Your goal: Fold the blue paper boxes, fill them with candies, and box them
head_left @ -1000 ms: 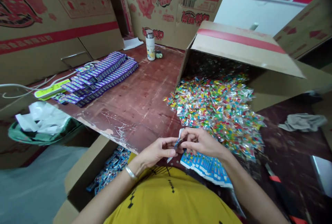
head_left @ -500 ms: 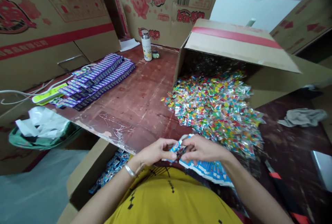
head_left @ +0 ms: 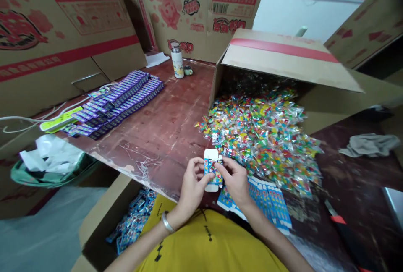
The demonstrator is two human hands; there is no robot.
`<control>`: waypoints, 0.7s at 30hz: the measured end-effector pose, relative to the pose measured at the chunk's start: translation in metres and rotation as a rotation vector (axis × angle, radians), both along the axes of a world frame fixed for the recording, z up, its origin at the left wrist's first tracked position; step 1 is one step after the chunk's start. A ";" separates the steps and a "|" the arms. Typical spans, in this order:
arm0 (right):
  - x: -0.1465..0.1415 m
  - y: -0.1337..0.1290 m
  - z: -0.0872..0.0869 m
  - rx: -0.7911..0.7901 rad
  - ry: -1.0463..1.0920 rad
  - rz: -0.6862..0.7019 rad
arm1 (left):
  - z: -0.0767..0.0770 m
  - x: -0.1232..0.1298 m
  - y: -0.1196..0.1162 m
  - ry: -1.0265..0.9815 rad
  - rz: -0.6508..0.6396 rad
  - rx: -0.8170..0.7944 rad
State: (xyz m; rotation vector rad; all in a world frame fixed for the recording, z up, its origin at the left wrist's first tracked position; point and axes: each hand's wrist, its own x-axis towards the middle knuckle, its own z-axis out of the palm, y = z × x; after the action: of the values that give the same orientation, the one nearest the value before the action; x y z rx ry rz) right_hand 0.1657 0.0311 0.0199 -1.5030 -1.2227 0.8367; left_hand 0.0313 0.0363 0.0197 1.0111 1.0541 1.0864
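A small blue printed carton (head_left: 213, 167) with white end flaps standing out is held in front of my body. My left hand (head_left: 194, 179) grips its left side, thumb on the printed face. On its right side my right hand (head_left: 234, 179) pinches it between thumb and fingers. Flat blue cartons (head_left: 267, 200) lie fanned on the table under my right forearm. Beyond my right hand spreads a heap of clear packets of colourful candy (head_left: 261, 133), spilling from a tipped cardboard box (head_left: 283, 51). Below my left forearm an open box holds many blue filled packs (head_left: 135, 221).
Rows of purple boxes (head_left: 116, 102) stand at the left beside a yellow-green power strip (head_left: 61, 120). A thermos (head_left: 177, 62) and small cup (head_left: 188, 70) stand at the back. A box cutter (head_left: 346, 234) and grey cloth (head_left: 370, 145) lie right. A green bag (head_left: 47, 175) hangs left.
Both hands now hold a flat-faced carton with its flaps out, where a small blue pack was between the left fingers. The right hand has drawn off the fanned cartons.
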 end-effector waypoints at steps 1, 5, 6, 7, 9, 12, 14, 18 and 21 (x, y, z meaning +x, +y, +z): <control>-0.002 0.002 -0.001 0.021 0.039 -0.020 | 0.001 -0.001 -0.001 0.033 0.028 0.034; -0.007 0.005 -0.007 0.114 0.101 -0.040 | 0.007 -0.006 -0.001 0.079 -0.071 0.073; -0.008 0.004 -0.008 0.118 0.090 -0.031 | 0.008 -0.007 0.000 0.065 -0.114 0.071; -0.007 0.004 -0.009 0.115 0.076 -0.020 | 0.009 -0.009 0.002 0.044 -0.149 0.068; -0.005 0.002 -0.009 0.094 0.042 0.006 | 0.010 -0.012 0.005 0.002 -0.209 0.053; -0.001 0.003 -0.007 0.088 0.000 0.031 | 0.011 -0.019 0.010 -0.032 -0.305 0.035; 0.000 0.004 -0.003 0.111 -0.007 0.062 | 0.013 -0.021 0.012 -0.014 -0.330 0.048; -0.002 0.006 0.003 0.128 0.160 0.099 | 0.014 -0.021 0.011 -0.008 -0.225 0.079; -0.002 0.010 0.007 0.117 0.229 0.138 | 0.013 -0.019 0.010 -0.037 -0.176 0.071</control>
State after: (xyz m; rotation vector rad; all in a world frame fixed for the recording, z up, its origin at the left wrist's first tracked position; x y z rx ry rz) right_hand 0.1638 0.0410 0.0267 -1.2038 -1.1918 0.9824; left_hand 0.0120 0.0461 0.0332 1.1145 0.8842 1.0001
